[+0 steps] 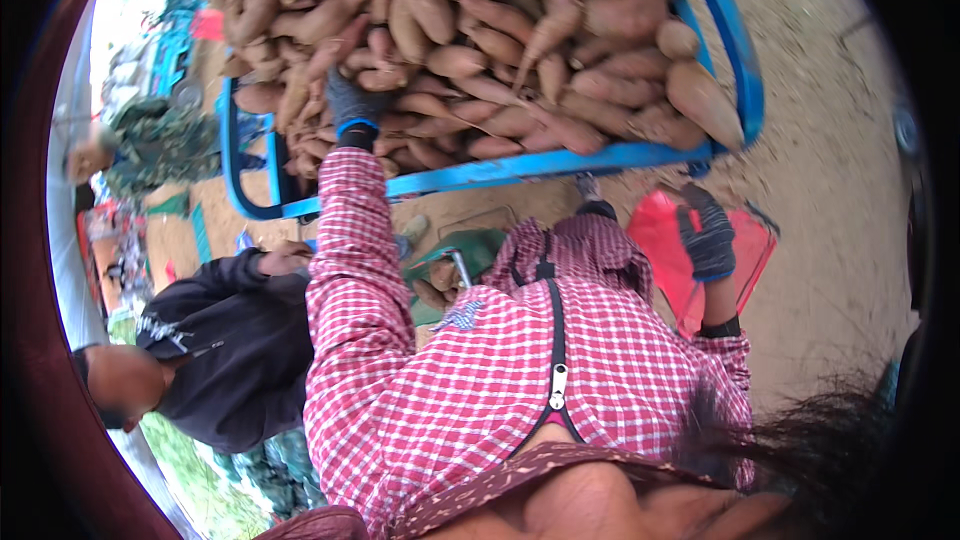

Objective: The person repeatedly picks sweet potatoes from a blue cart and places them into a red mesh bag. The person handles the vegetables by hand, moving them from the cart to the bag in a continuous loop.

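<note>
Sweet potatoes (517, 52) lie heaped on a rack with a blue metal frame (487, 172). My left hand (358, 106), in a dark glove with a blue cuff, reaches over the near rail and rests among them at the left; its fingertips are partly hidden, so a grip cannot be made out. To the right, below the rail, my right hand (706, 234) is in a dark striped glove, thumb and fingers apart, nothing seen between them. Behind it hangs or lies a red sheet or bag (664, 240).
A green bag (480, 246) with several sweet potatoes inside is on the ground by my legs. At the left stands a person in a dark jacket (232, 345); another in camouflage clothing (161, 142) is farther off. Bare soil (825, 187) shows at the right.
</note>
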`<state>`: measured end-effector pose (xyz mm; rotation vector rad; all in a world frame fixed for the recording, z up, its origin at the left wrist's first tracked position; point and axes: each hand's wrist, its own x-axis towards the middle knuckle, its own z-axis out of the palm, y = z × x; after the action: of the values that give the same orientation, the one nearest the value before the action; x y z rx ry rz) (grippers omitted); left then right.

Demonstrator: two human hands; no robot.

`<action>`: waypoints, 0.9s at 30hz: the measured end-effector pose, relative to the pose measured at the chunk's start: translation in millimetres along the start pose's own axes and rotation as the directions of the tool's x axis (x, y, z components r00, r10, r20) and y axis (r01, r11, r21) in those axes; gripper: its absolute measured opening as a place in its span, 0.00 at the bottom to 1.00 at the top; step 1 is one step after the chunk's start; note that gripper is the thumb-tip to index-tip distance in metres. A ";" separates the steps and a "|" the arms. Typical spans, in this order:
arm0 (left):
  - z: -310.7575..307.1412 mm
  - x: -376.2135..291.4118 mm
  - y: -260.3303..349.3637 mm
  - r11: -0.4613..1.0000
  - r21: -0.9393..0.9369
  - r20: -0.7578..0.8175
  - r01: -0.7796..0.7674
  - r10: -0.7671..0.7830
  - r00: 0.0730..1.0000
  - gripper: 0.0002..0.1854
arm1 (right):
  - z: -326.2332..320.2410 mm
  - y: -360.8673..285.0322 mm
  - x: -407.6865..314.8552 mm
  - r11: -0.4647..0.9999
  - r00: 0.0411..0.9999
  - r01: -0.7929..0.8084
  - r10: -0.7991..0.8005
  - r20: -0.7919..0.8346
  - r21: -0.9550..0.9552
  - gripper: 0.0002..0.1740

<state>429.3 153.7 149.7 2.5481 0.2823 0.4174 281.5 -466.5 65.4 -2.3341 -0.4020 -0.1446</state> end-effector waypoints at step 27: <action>71.9 -106.8 27.6 -0.567 -0.823 0.309 -0.024 -0.483 0.819 0.26 | 221.9 -341.8 356.9 0.738 0.472 0.668 -0.326 0.819 -0.091 0.46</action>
<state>358.3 66.5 81.3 0.2822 0.4118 0.4654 502.9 5.2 213.9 -2.4860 -1.6764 0.5820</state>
